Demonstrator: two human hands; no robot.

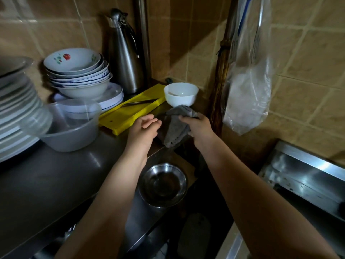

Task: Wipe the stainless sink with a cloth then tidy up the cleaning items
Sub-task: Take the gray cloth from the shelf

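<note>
Right now both arms are reaching fwd over the dark steel counter (56, 176) toward the tiled corner. R hand (199, 126) is gripping a grey cloth (176, 126), fingers (183, 118) clamped on its upper part, w/ the rest of the cloth hanging down over the counter's far end, just in front of a small white bowl (181, 94). L hand (143, 129) is hovering just beside the cloth, fingers curled loosely and a bit apart, holding nothing; can't tell if it's touching the fabric. A yellow cutting board (128, 114) is lying on the counter just left of the hands, w/ a knife (139, 103) resting on top of it. Behind that, a stack of patterned bowls (78, 71) is sitting on a white plate, w/ a steel thermos jug (125, 58) standing upright next to the stack against the wall. A clear plastic tub (72, 126) is sitting at the left, near a tall pile of white plates (16, 113) at the frame edge. Below the hands, a steel bowl (162, 185) is sitting lower down in shadow. At the far right, part of the stainless sink (306, 176) is showing, well apart from the cloth. A clear plastic bag (250, 86) is hanging on the wall beside a broom handle (222, 68).
</note>
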